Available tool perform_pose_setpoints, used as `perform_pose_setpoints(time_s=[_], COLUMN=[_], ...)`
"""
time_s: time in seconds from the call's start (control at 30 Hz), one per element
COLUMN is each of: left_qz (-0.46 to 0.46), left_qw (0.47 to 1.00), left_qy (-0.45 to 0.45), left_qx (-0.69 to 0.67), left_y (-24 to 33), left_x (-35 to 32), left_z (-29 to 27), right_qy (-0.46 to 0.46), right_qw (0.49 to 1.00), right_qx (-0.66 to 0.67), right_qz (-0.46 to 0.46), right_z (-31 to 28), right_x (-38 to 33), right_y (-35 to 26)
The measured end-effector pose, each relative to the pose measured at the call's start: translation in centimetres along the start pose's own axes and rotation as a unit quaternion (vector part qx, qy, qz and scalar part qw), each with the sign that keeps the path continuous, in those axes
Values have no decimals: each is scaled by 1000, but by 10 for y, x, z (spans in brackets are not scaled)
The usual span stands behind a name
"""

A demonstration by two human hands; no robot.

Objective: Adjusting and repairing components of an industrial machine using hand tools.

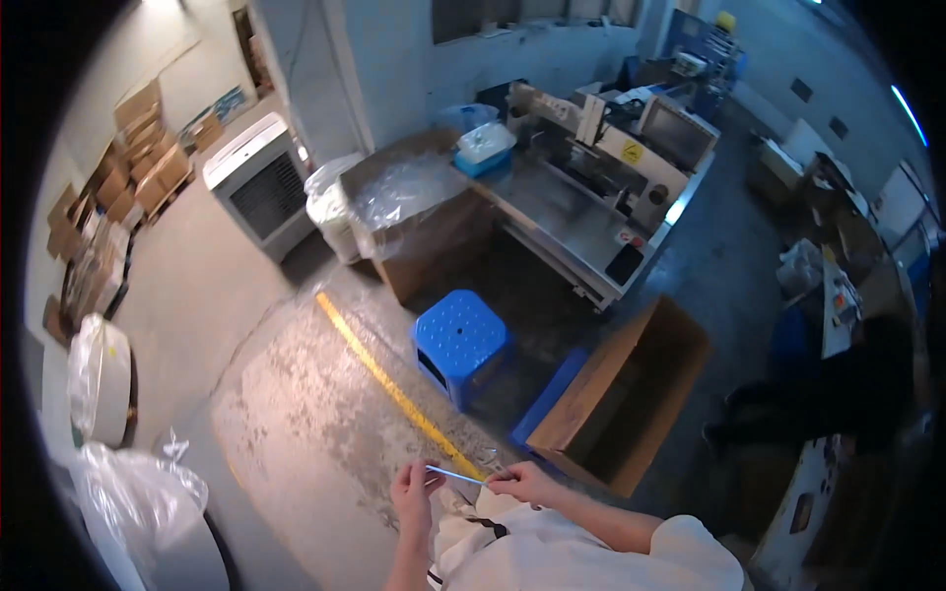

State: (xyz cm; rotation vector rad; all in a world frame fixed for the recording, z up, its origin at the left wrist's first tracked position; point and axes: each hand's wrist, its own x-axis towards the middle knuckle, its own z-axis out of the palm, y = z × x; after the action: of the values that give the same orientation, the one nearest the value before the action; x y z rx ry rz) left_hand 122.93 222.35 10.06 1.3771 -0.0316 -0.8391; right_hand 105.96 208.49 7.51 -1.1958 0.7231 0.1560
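A thin, pale blue strip stretches between my two hands in front of my body. My left hand is closed on its left end. The fingers of my right hand pinch the other end. What the strip is made of is too small to tell. A dark strap or clip lies against my white shirt just below the hands.
Ahead stands a blue plastic stool; right of it lies an open cardboard box. Behind are a machine with a metal table, a plastic-lined carton and an air cooler. A person in dark clothes is at right.
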Motion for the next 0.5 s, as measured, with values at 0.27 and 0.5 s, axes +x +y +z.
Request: perform_pose_setpoints(time_s=[0.27,0.5], left_qz=[-51,-67], left_qw=[964,941], left_qy=[-224,-267], left_qx=[136,199], left_y=[39,57], left_x=[159,255], left_z=[65,164], right_qy=[213,276], right_qw=[972,945], right_qx=[93,169], right_qz=[-32,-55], right_z=[-36,-113], right_x=[67,121], right_y=[-38,-68])
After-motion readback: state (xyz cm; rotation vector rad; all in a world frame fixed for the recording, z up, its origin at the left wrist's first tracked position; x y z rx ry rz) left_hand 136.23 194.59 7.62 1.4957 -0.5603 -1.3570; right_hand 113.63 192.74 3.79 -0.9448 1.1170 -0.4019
